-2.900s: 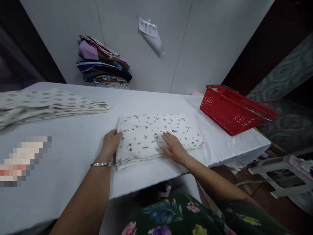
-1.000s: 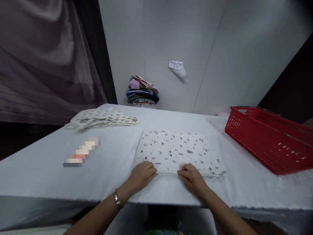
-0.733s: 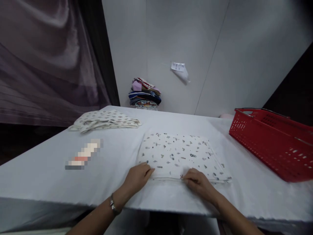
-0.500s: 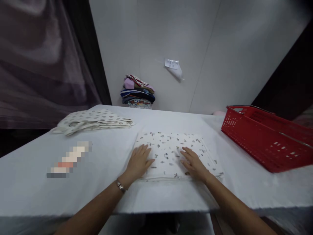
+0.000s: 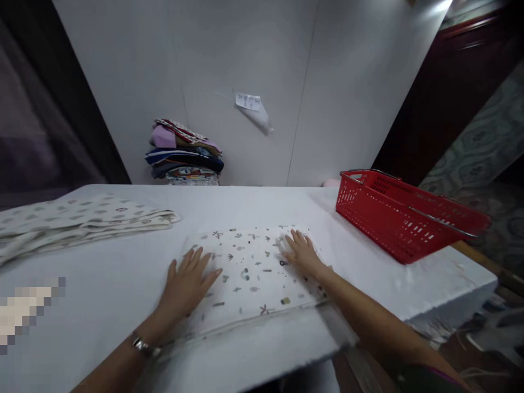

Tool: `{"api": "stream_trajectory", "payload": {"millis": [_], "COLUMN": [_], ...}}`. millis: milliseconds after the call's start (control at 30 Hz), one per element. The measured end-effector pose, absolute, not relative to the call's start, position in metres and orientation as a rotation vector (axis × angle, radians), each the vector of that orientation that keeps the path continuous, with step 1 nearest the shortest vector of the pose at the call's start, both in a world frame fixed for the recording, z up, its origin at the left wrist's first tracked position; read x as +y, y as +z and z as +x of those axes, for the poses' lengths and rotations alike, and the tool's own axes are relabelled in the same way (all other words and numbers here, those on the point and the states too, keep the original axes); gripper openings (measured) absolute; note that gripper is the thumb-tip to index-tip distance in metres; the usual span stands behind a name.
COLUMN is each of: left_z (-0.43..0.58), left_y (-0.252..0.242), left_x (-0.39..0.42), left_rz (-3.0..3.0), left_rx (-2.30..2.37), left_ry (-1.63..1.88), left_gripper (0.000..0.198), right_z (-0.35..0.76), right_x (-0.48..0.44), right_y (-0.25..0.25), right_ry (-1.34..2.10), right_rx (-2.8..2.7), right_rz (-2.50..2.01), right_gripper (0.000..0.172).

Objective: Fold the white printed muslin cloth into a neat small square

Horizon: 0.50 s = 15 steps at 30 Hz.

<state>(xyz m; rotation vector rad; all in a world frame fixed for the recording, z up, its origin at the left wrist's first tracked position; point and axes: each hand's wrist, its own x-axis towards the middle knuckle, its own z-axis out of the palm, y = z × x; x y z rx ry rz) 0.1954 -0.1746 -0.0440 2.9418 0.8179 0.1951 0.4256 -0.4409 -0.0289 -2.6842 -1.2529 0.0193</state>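
Observation:
A folded white cloth (image 5: 249,273) with small plant-like prints lies flat near the front edge of the white table (image 5: 262,204). My left hand (image 5: 186,281), fingers spread, rests on its left side; a metal band circles that wrist. On the upper right part of the cloth lies my right hand (image 5: 301,252), its fingers apart and slightly blurred. Clear-looking film shows around the cloth's lower edge. Neither hand grips anything.
Another printed cloth (image 5: 90,215) lies loosely folded at the left. A red basket (image 5: 393,218) stands at the right. Behind the table is a stack of clothes (image 5: 184,155) by the wall, where a paper label (image 5: 248,102) hangs. A pixelated patch covers something at the lower left.
The view has turned to the right, showing more beyond the basket. My right hand has shifted toward the cloth's far right corner. The cloth now sits slightly tilted, with film visible at its lower edge.

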Motion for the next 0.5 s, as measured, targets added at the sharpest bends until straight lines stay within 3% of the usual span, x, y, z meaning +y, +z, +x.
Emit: {"api": "stream_trajectory", "payload": {"millis": [267,500], "left_z": [0.197,0.207], "left_y": [-0.071,-0.061], "left_x": [-0.161,-0.138], "left_rz": [2.950,2.718], "left_rx": [0.792,0.890], "left_ry": [0.153,0.298], "left_gripper": [0.068,0.065], "right_z": [0.482,0.520], "right_x": [-0.452,-0.458], "right_y": [-0.059,-0.054], "right_ry": [0.102,0.141], "right_rx": [-0.926,-0.526], "right_rz": [-2.816,-2.463], "right_gripper": [0.064,0.048]}}
